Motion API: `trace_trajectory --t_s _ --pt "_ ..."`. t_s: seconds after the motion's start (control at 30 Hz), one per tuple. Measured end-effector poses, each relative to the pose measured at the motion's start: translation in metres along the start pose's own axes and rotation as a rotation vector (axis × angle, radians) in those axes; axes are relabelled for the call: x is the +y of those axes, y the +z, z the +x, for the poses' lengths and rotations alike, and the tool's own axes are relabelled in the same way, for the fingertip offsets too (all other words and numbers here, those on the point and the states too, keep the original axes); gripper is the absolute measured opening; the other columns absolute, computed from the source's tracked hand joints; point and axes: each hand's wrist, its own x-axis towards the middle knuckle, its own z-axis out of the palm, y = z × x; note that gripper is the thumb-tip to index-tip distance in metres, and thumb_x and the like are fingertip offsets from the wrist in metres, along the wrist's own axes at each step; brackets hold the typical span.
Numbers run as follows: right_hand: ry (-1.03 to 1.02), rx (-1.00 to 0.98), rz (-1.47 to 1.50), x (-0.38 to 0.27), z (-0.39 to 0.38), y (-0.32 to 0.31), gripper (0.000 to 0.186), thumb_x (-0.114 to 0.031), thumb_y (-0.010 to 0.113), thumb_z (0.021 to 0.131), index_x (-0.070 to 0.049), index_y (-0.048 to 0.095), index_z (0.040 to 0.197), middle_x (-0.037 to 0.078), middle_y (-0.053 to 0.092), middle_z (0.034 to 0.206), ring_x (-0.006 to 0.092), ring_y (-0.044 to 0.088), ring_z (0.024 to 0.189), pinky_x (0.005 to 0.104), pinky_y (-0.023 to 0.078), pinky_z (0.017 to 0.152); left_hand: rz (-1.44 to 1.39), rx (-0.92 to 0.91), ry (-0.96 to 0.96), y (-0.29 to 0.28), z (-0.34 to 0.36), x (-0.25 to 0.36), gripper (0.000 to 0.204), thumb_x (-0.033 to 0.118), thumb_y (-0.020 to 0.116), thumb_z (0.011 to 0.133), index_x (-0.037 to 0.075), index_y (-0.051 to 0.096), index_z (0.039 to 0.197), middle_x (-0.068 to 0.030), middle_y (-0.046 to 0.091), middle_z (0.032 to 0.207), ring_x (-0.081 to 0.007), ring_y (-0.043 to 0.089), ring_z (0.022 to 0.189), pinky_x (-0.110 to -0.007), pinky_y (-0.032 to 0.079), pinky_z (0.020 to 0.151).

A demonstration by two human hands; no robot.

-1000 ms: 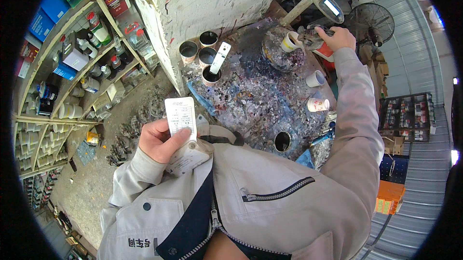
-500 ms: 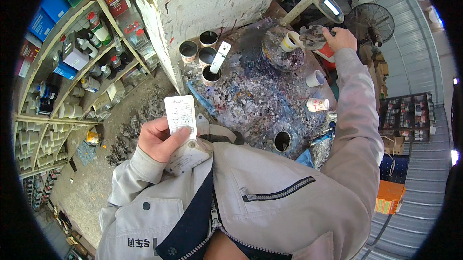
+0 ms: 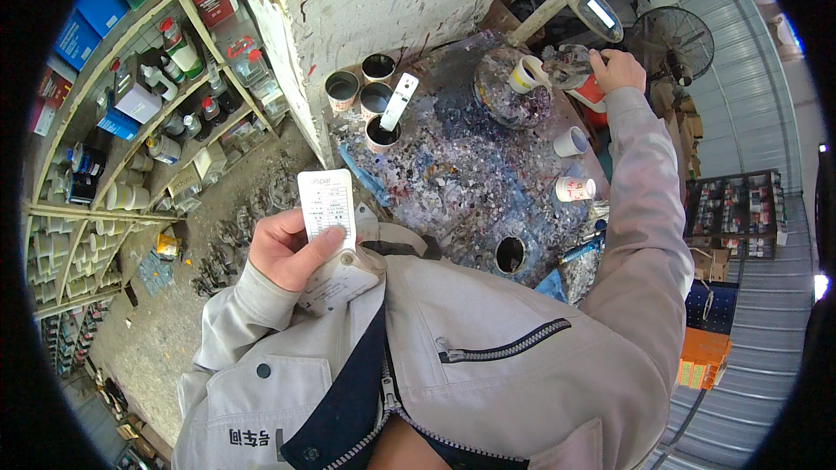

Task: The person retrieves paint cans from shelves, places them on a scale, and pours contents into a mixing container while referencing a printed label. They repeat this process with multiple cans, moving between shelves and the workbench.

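Note:
My left hand (image 3: 292, 252) grips a white label card (image 3: 326, 200) with a printed table, its thumb pressed on the front. More white cards (image 3: 341, 285) are joined to it below by a rivet. At the far right, my right hand (image 3: 620, 71) is closed on a grey, paint-crusted container (image 3: 568, 67), whose exact kind I cannot make out. The container is beside a white and yellow paper cup (image 3: 525, 75) on the scale's round, paint-caked pan (image 3: 505, 113). Whether anything flows into the cup is too small to tell. Under my right hand stands a red and white container (image 3: 590, 94).
Several cups of dark paint stand at the back left, one cup (image 3: 383, 135) with a white stick (image 3: 398, 101) in it. Two white cups (image 3: 570, 142) lie tipped at right. The scale's display (image 3: 601, 13) and a black fan (image 3: 672, 43) stand behind. Shelves (image 3: 148, 156) with bottles line the left.
Almost nothing differs. My right hand and the grey container have barely shifted beside the cup, and the left hand holds the cards as before.

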Motion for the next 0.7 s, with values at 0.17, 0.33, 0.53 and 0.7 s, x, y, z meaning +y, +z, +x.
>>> trace_trajectory --t_s 0.17,0.33,0.53,0.7 --pt "0.016 0.021 0.022 -0.002 0.000 -0.001 0.051 -0.058 0.052 0.088 -0.015 0.077 0.102 0.016 0.072 0.097 0.0340 0.069 0.093 0.0452 0.054 0.083 -0.005 0.005 -0.007 0.000 -0.001 -0.001 0.021 0.005 0.064 0.094 -0.003 0.068 0.112 -0.0095 0.073 0.101 -0.0131 0.068 0.091 -0.028 0.055 0.081" --pt "0.046 0.006 -0.009 -0.009 -0.002 -0.007 0.066 -0.071 0.052 0.082 -0.014 0.076 0.106 0.016 0.073 0.099 0.0325 0.069 0.095 0.0433 0.054 0.084 -0.001 0.006 -0.002 0.000 -0.001 -0.001 0.020 0.004 0.064 0.094 -0.003 0.069 0.112 -0.0088 0.073 0.101 -0.0127 0.068 0.091 -0.028 0.054 0.081" --pt "0.074 -0.003 -0.049 -0.019 -0.006 -0.011 0.090 -0.087 0.052 0.071 -0.011 0.075 0.113 0.015 0.073 0.102 0.0291 0.070 0.098 0.0391 0.054 0.086 -0.002 0.014 -0.011 -0.002 -0.001 -0.004 0.020 0.004 0.065 0.093 -0.003 0.069 0.112 -0.0087 0.073 0.101 -0.0125 0.068 0.090 -0.027 0.054 0.081" --pt "0.061 0.012 -0.038 -0.020 -0.008 -0.013 0.090 -0.087 0.052 0.071 -0.011 0.075 0.112 0.015 0.073 0.101 0.0286 0.070 0.097 0.0383 0.055 0.085 -0.002 0.025 -0.006 -0.002 0.000 -0.006 0.019 0.004 0.065 0.093 -0.003 0.070 0.110 -0.0085 0.073 0.101 -0.0122 0.068 0.089 -0.027 0.054 0.080"
